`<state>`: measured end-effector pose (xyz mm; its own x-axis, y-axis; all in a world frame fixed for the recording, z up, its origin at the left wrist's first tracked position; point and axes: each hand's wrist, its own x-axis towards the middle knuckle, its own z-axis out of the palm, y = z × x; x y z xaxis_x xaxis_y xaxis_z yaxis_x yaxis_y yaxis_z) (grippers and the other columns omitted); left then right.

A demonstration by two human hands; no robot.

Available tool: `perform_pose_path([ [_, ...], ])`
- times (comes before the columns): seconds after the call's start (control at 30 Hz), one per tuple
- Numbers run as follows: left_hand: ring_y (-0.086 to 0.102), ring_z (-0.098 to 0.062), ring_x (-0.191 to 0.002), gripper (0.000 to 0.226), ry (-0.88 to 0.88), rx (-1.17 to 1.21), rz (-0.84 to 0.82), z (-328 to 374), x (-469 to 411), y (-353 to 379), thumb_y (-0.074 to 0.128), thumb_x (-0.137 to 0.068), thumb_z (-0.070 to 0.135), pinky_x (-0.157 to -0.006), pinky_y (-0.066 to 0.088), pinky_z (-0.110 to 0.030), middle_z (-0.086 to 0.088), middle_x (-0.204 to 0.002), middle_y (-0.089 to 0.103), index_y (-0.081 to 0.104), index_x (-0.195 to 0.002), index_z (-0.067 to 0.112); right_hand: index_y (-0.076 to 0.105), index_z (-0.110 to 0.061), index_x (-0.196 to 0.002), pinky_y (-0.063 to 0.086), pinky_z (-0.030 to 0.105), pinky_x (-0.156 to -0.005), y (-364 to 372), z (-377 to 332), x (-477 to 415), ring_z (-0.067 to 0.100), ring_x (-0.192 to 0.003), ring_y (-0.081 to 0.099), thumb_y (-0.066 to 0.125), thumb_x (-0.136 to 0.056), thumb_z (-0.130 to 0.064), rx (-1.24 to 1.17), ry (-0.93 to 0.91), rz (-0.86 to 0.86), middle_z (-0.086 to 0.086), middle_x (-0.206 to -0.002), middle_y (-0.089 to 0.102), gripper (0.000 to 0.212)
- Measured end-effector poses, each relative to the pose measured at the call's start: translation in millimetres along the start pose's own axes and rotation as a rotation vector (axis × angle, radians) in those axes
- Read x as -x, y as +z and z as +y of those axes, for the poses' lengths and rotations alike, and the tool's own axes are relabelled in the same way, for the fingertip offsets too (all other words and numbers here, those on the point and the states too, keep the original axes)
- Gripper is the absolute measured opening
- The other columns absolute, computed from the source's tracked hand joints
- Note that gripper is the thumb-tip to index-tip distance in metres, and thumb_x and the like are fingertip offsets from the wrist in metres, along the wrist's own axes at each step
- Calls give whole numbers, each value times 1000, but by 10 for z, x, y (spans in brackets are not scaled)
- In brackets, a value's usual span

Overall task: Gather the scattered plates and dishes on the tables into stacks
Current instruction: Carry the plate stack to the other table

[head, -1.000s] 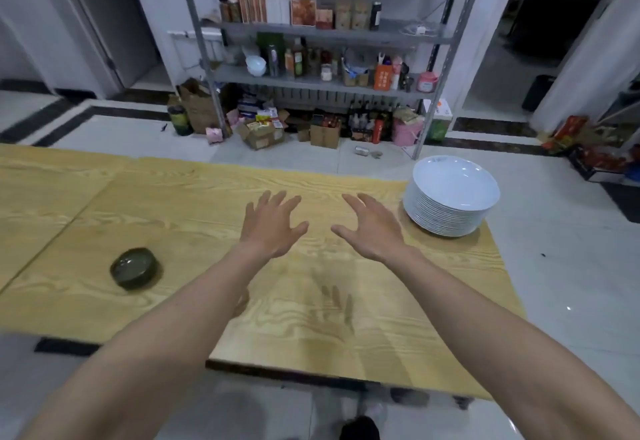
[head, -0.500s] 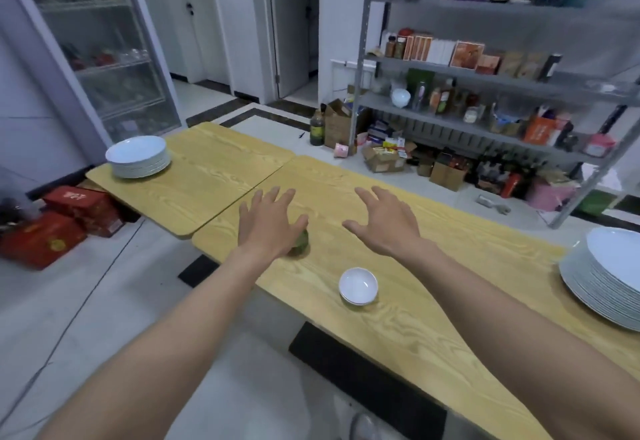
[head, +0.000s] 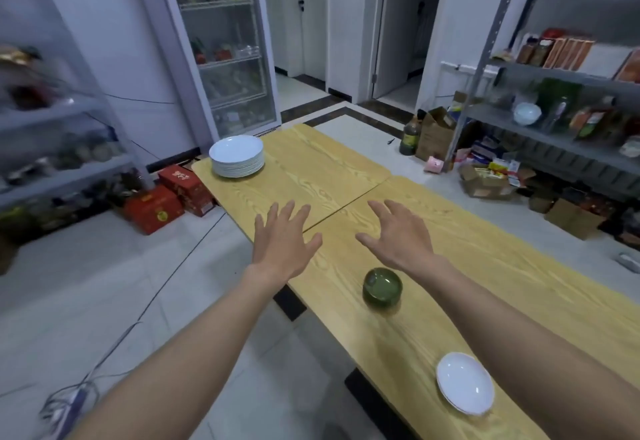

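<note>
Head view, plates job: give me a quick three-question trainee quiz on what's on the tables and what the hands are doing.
1. True or false: the left hand grips the green bowl.
2. Where does the stack of white plates stand? A) at the left corner of the far table; B) beside the white dish; C) on the floor.
3. Which loose dish on the near table lies nearer the camera?

Key:
1. False. The left hand and the right hand are both open and hold nothing.
2. A.
3. The white dish. The green bowl sits farther along, just short of the hands.
</note>
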<state>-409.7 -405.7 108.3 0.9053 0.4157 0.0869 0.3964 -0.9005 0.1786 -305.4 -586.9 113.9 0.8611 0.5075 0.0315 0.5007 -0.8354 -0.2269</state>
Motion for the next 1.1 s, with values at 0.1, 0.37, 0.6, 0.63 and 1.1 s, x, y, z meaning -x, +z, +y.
perform_pose_path([
  [0.1, 13, -29, -150, 65, -21, -41, 14, -175, -394, 1, 40, -97, 57, -120, 13, -52, -3, -163, 21, 25, -154, 29, 24, -28, -154, 25, 49, -116, 88, -174, -477, 29, -147, 22, 48, -93, -61, 2, -45, -19, 10, -160, 27, 74],
  [0.37, 15, -28, -150, 64, -142, -5, -11, -791, -1000, 168, 41, -97, 56, -120, 16, -50, -3, -163, 23, 28, -154, 29, 25, -26, -154, 27, 47, -116, 330, -712, -1400, 28, -147, 24, 48, -93, -60, -12, -153, -78, 8, -159, 29, 73],
  [0.6, 15, -29, -150, 64, -188, 19, 28, -1592, -1565, 74, 40, -98, 55, -120, 15, -49, -4, -162, 23, 26, -154, 28, 25, -26, -154, 26, 47, -116, 552, -1402, -2116, 26, -147, 24, 49, -93, -59, -5, -195, -87, 9, -159, 30, 73],
  [0.63, 15, -29, -150, 64, -186, 24, 33, -1705, -1652, 47, 41, -98, 55, -120, 15, -49, -4, -162, 23, 27, -154, 28, 25, -26, -154, 26, 47, -116, 576, -1518, -2210, 27, -147, 23, 49, -93, -58, -1, -198, -84, 9, -159, 29, 73],
  [1.1, 16, -28, -149, 64, -66, 10, 73, -3019, -2653, -185, 44, -97, 53, -120, 16, -50, -5, -161, 26, 30, -153, 27, 22, -27, -154, 20, 49, -117, 847, -2753, -3214, 26, -148, 19, 48, -94, -56, 99, -215, -36, 9, -159, 27, 72],
])
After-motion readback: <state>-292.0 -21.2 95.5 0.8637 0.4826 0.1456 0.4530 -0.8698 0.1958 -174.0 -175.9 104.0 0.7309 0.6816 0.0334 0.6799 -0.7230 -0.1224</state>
